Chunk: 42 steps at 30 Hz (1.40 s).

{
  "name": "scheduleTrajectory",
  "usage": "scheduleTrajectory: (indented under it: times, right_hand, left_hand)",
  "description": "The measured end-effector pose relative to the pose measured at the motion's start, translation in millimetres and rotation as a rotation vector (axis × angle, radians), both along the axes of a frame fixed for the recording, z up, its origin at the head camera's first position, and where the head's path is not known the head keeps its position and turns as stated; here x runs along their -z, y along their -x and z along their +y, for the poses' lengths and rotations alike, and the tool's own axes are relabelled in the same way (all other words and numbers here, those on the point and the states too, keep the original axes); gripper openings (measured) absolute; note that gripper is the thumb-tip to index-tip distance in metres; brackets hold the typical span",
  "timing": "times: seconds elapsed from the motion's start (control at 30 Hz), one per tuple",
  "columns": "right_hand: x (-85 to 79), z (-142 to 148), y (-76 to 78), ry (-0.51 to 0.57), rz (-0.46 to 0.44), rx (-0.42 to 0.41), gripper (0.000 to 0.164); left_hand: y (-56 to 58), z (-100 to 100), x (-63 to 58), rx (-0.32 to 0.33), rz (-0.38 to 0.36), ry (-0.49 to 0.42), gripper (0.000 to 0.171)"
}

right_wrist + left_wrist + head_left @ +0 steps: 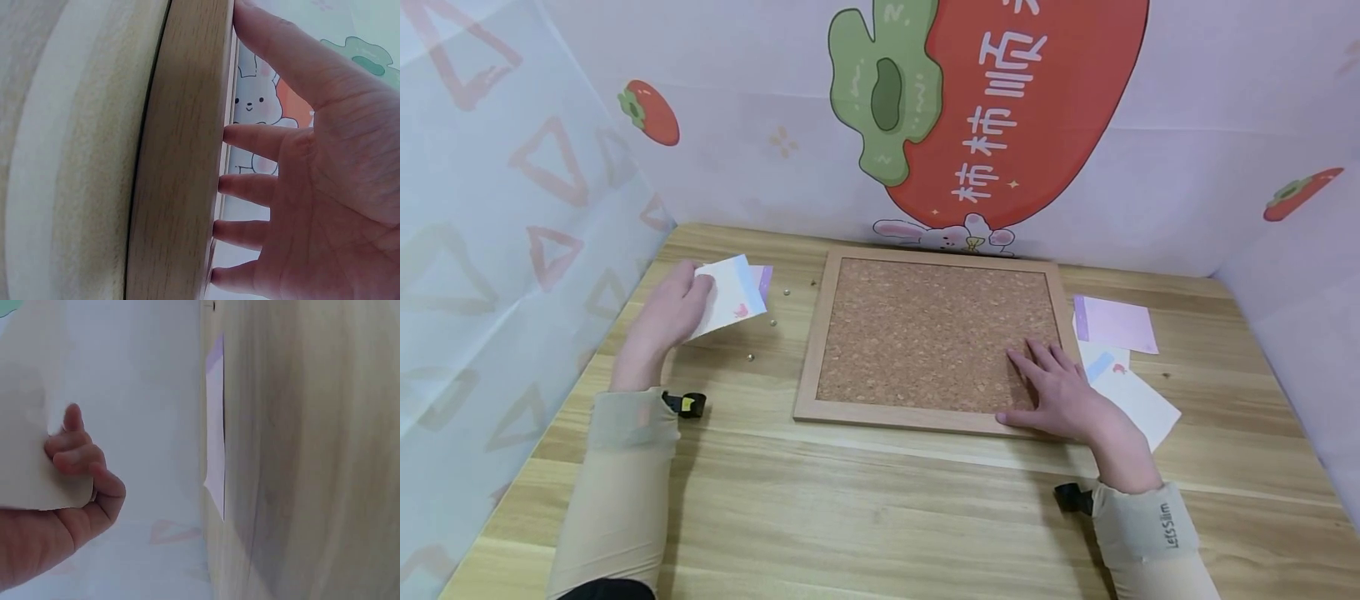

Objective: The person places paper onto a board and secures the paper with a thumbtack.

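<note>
In the head view my left hand (672, 307) grips a white note sheet (727, 293) with a blue strip and a small pink print, held above the table at the left. From the left wrist, the fingers curl at the edge of that sheet (28, 431), while a lilac note (215, 425) lies on the wood below. A wood-framed corkboard (925, 333) lies flat in the middle. My right hand (1063, 398) rests on its lower right corner, fingers spread. The right wrist view has the fingertips touching the wooden frame (181, 156).
A lilac note (1117, 323) and a white note (1137, 407) lie right of the corkboard, overlapping another pale sheet. Several small pins, one a metallic pin (750, 357), are scattered left of the board. A printed backdrop (760, 158) stands behind the table.
</note>
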State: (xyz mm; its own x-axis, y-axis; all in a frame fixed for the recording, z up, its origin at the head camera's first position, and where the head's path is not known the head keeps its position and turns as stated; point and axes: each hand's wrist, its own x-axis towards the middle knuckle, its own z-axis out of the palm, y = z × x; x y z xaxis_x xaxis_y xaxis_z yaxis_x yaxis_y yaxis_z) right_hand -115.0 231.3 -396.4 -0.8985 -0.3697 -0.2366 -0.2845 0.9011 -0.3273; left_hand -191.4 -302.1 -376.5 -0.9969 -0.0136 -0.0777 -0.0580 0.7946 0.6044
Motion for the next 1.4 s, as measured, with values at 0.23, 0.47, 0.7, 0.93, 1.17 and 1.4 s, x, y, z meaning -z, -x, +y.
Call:
scheduleTrajectory:
  times: [0.23, 0.47, 0.7, 0.93, 1.17, 1.4]
  right_hand:
    - [0.2, 1, -0.4, 0.004, -0.003, 0.004, 0.1]
    - [0.5, 2, -0.8, 0.01, -0.002, 0.004, 0.1]
    - [0.9, 3, -1.2, 0.016, 0.006, 0.001, 0.099]
    - [1.7, 3, -0.6, 0.009, 0.011, -0.003, 0.099]
    - [3.0, 3, 1.7, 0.005, 0.006, -0.007, 0.1]
    - [2.2, 3, 1.3, 0.011, 0.004, -0.006, 0.099]
  left_hand:
    - [-2.2, 17, -5.4, 0.044, 0.096, -0.089, 0.043]
    - [-1.5, 32, -5.2, 0.075, 0.158, -0.167, 0.042]
    - [1.4, 43, -2.0, 0.09, 0.151, -0.17, 0.043]
    - [0.5, 53, -5.0, 0.159, 0.157, -0.189, 0.034]
    - [1.0, 64, -3.9, 0.205, 0.14, -0.223, 0.034]
    - [12.4, 75, -0.5, 0.274, 0.115, -0.182, 0.036]
